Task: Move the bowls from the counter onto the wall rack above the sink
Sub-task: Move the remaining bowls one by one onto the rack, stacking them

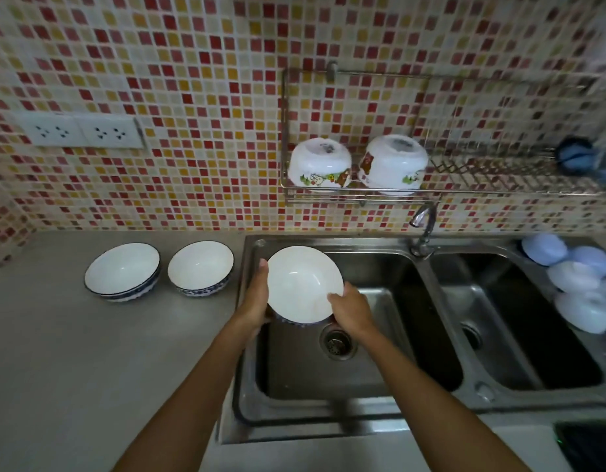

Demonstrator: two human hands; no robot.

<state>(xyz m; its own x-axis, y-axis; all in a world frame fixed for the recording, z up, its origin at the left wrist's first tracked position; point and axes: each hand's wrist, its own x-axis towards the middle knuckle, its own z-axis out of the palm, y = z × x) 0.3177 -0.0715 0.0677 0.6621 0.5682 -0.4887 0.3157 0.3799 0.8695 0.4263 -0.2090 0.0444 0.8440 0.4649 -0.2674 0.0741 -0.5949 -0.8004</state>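
Observation:
I hold a white bowl with a blue-patterned outside over the left sink basin, tilted toward me. My left hand grips its left rim and my right hand grips its lower right rim. Two more white bowls with blue rims stand upright on the grey counter: one bowl at the left, the other bowl beside the sink. The metal wall rack above the sink carries two upside-down white bowls with cartoon pictures, a left one and a right one.
A double steel sink with a tap lies below the rack. Several pale blue and white lids or bowls sit at the sink's right edge. A dark blue object rests at the rack's right end. Wall sockets are at the left.

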